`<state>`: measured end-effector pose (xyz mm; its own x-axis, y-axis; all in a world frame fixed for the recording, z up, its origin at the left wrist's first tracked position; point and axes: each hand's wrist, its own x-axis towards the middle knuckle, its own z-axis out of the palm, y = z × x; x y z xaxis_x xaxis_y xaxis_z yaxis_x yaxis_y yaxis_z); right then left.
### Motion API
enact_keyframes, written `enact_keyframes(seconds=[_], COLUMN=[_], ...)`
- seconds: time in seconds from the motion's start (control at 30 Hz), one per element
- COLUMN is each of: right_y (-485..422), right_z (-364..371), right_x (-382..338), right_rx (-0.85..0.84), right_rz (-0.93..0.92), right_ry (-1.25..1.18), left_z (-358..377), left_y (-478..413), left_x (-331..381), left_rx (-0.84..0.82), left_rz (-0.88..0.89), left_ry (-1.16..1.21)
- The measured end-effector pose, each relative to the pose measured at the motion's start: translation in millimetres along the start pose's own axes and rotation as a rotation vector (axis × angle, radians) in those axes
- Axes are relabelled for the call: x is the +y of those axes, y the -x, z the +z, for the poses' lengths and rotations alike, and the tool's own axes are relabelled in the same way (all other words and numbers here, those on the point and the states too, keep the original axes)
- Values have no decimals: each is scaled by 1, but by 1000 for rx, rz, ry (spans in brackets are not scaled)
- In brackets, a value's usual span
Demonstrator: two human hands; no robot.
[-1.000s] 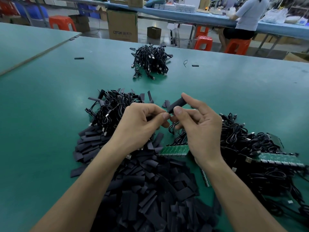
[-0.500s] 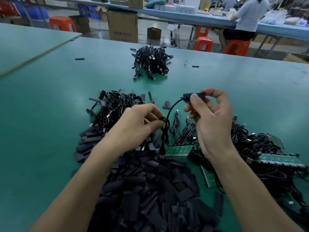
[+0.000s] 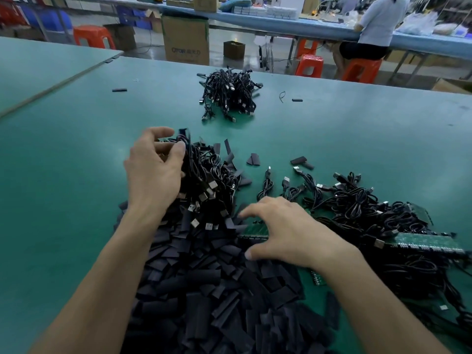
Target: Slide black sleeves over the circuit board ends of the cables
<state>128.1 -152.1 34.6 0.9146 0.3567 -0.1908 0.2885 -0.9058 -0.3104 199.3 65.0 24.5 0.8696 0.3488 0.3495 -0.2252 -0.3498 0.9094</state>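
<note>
A heap of flat black sleeves [image 3: 204, 290] lies close in front of me. Behind it is a pile of black cables [image 3: 214, 180]. My left hand [image 3: 155, 169] is at that pile's far left edge, thumb and fingers pinching a sleeved cable [image 3: 184, 136] whose black end sticks up above the thumb. My right hand [image 3: 288, 231] hovers with spread fingers over a green circuit board strip [image 3: 255, 232] at the edge of the sleeve heap, holding nothing. To the right lies a tangle of cables [image 3: 365, 210] joined to a longer green board strip [image 3: 429, 242].
Another cable bundle [image 3: 229, 93] sits further back on the green table [image 3: 76, 187]. Loose sleeves [image 3: 297, 160] lie scattered on the table. Beyond the far edge are a cardboard box [image 3: 185, 38], orange stools [image 3: 93, 37], and a seated person [image 3: 378, 26] at another bench.
My right hand let go of the sleeved end and dropped to the green board strip. My left hand carried the cable left and away, to the cable pile.
</note>
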Motion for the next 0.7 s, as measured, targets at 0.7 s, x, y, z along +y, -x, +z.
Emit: enact_keyframes(seconds=[0.7], right_y=[5], right_z=[-32], right_x=[33], right_rx=[281], right_rz=[-121], right_ry=[-638], left_z=[30], left_y=[46], left_x=[27], left_rx=[-780], left_rz=[142], left_ry=[62])
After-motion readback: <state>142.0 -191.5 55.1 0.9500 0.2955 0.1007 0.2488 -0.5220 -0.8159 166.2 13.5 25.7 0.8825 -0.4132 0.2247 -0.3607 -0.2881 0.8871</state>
